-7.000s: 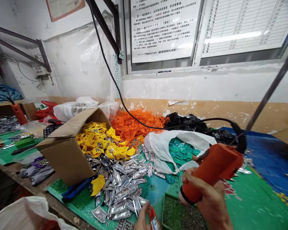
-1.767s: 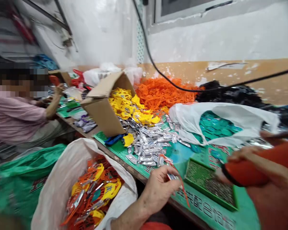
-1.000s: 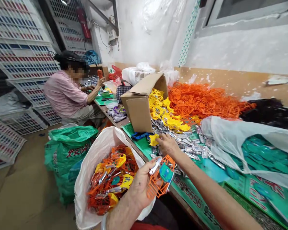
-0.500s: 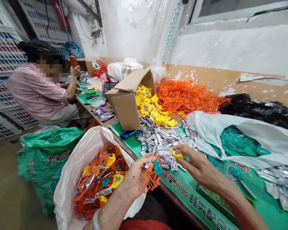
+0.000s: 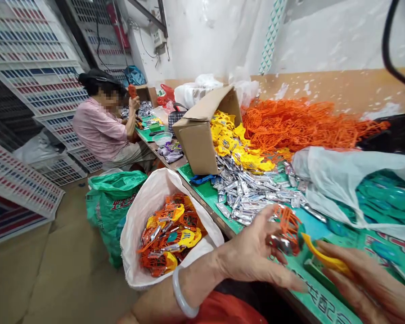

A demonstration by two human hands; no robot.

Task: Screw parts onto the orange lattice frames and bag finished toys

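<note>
My left hand, with a pale bangle at the wrist, is over the table's near edge. Its curled fingers hold an orange plastic lattice piece with something shiny at its lower side; the thumb sticks out straight. Just to the right, my right hand pinches a curved yellow piece, whose tip comes close to the orange lattice. Behind both hands lies a heap of silver packets. A white sack below on the left contains orange lattices, yellow pieces and silver packets.
A tipped cardboard box spills yellow pieces. Beyond lies an orange lattice pile; a white bag with teal pieces is at right. A green sack stands left. A person sits farther along the table.
The view has swung left, so the scene sits farther right. My hands are closer to the camera, and the yellow piece is now beside the orange lattice piece.
</note>
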